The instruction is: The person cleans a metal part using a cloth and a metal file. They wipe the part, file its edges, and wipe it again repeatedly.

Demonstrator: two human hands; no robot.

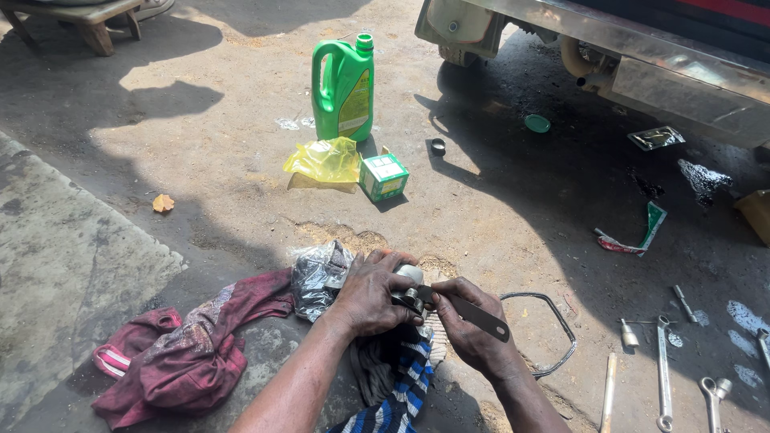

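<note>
A: What do the 2 hands have?

B: The left hand point(370, 290) is clenched over a small metal part point(410, 289); the right hand point(472, 325) grips a flat blade point(479, 316), its near end pressed against that part — the far end sticks out to the right, with a hole in it.

A: Where is the part?

B: Low in the middle of the view, on the dirty ground, well below the green jug point(345, 88); a striped cloth point(399, 385) lies under the hands.

A: And around the part?

B: Touching it on the left is a crumpled clear bag point(314, 277); further left, a red rag point(188, 353). Just right of it, a thin gasket loop point(557, 321); beyond that, several wrenches point(663, 369).

A: Near the jug?

B: A yellow bag point(325, 160) and a small green box point(383, 176) sit between jug and part — both close under the jug; a green cap point(536, 123) lies to the jug's right, by the vehicle point(642, 48).
</note>
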